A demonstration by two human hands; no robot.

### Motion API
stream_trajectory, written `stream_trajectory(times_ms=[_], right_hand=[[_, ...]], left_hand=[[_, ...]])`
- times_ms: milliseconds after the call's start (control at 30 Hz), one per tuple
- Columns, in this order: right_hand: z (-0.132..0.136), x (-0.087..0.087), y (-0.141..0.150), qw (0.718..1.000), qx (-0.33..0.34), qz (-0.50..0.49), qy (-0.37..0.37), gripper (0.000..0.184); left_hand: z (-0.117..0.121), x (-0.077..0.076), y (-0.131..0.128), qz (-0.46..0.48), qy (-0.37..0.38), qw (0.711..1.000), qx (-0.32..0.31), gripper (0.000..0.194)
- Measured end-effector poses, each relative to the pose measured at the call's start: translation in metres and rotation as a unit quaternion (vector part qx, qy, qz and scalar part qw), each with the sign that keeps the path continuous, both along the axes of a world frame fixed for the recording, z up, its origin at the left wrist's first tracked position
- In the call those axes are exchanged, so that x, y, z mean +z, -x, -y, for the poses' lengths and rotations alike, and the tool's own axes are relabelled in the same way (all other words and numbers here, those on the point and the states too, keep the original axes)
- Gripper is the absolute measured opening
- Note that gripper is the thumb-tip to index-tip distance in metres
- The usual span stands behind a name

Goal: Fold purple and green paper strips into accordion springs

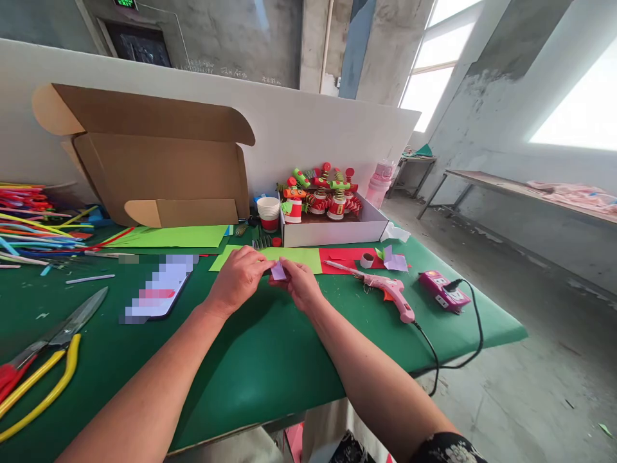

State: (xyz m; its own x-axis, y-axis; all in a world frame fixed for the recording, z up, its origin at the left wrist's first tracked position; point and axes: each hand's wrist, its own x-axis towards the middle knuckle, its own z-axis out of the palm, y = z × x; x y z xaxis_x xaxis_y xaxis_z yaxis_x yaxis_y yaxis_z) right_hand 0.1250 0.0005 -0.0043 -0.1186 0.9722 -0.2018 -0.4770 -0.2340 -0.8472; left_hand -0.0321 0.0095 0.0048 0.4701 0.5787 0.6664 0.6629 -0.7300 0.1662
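A small piece of purple paper (278, 272) is pinched between my two hands above the green table. My left hand (241, 278) has its fingers closed at the paper's left edge. From the right, my right hand (299, 283) grips the same piece, with the thumb near its top edge. Just behind my hands lies a light green paper sheet (308, 257). Right of them, a pink hot glue gun (390, 292) rests on the table, its nozzle over a red paper sheet (332, 265). Another purple paper piece (396, 260) lies farther right.
A white box (332, 235) of red and green paper-cup figures stands behind, beside stacked paper cups (268, 212). Left are a phone (161, 286), scissors (72, 328), pipe cleaners (38, 225) and an open cardboard box (164, 167). A purple power strip (443, 291) with a cord sits right.
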Motion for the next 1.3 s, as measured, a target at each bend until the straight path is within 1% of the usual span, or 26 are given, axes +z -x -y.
stream_trajectory(times_ms=[67,133,233,300,367,433,500,667,767,900,1033,1167,1300], right_hand=[[0.000,0.000,-0.002,1.000,0.014,0.011,-0.016,0.023],[-0.001,-0.001,-0.003,0.999,0.022,0.028,-0.028,0.028],[-0.003,-0.002,-0.004,0.997,0.008,0.057,-0.048,0.033],[-0.005,-0.003,-0.005,0.993,-0.010,0.085,-0.079,0.034],[-0.005,-0.003,-0.005,0.985,-0.031,0.124,-0.118,0.033],[-0.005,-0.002,-0.005,0.975,-0.044,0.162,-0.147,0.031],[-0.004,-0.001,-0.005,0.970,-0.042,0.178,-0.157,0.030],[0.000,0.001,-0.004,0.977,-0.001,0.153,-0.148,0.029],[0.001,0.003,-0.004,0.978,0.001,0.151,-0.145,0.028],[0.001,0.005,-0.005,0.977,0.010,0.151,-0.150,0.028],[0.003,0.007,-0.006,0.983,0.040,0.118,-0.136,0.030],[0.005,0.006,-0.005,0.986,0.047,0.111,-0.116,0.032],[0.003,0.002,-0.004,0.985,0.038,0.114,-0.121,0.031]], left_hand=[[0.000,0.001,-0.001,0.005,0.011,1.000,-0.001,0.033],[0.001,0.003,-0.001,0.031,0.037,0.999,-0.008,0.033],[0.002,0.008,-0.001,0.132,0.105,0.986,0.010,0.031],[0.002,0.012,0.000,0.211,0.180,0.960,0.036,0.032],[0.003,0.015,0.000,0.260,0.274,0.925,0.041,0.036],[0.004,0.016,0.000,0.271,0.354,0.895,0.026,0.040],[0.005,0.016,-0.002,0.260,0.392,0.882,0.018,0.043],[0.007,0.016,-0.005,0.251,0.405,0.879,-0.002,0.043],[0.007,0.018,-0.005,0.254,0.408,0.877,-0.016,0.041],[0.009,0.020,-0.004,0.271,0.412,0.870,-0.022,0.038],[0.010,0.020,-0.004,0.293,0.409,0.864,-0.030,0.034],[0.009,0.019,-0.006,0.283,0.389,0.877,-0.015,0.034],[0.010,0.018,-0.007,0.250,0.368,0.896,-0.002,0.033]])
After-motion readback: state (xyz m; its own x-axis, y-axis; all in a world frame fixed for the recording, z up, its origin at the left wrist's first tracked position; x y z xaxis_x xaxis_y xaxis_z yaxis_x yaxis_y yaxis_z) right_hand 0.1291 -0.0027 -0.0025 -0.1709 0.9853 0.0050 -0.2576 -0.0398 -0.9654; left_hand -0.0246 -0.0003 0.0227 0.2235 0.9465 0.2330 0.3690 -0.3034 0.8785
